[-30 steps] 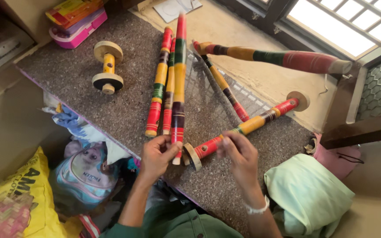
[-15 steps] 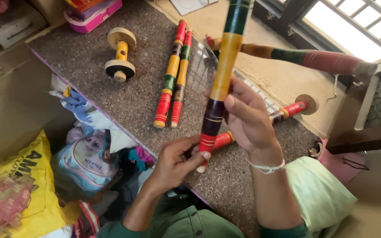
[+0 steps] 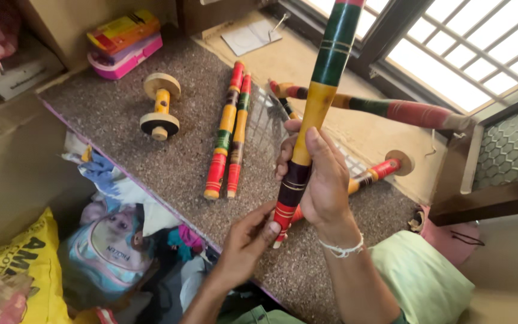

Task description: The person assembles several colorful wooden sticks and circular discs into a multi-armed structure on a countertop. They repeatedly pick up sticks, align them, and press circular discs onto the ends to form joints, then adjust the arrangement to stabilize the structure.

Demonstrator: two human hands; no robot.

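My right hand [image 3: 322, 177] grips a long painted wooden stick [image 3: 322, 90], banded red, black, yellow and green, and holds it upright above the stone slab [image 3: 121, 114]. My left hand [image 3: 244, 243] touches the stick's red bottom end with its fingertips. Two more striped sticks [image 3: 229, 135] lie side by side on the slab. A thicker striped stick [image 3: 391, 109] lies behind my right hand. A red and yellow piece with a round wooden disc [image 3: 391, 165] lies partly hidden by my right hand.
A small wooden spool with two discs [image 3: 160, 107] rests on the slab at left. Colourful boxes [image 3: 126, 39] sit at the back left. A barred window [image 3: 451, 48] is at the right. Bags and cloth [image 3: 109, 240] lie below the slab's front edge.
My right hand lifted the long stick off the slab and stood it upright. My left hand moved from the slab to the stick's bottom end.
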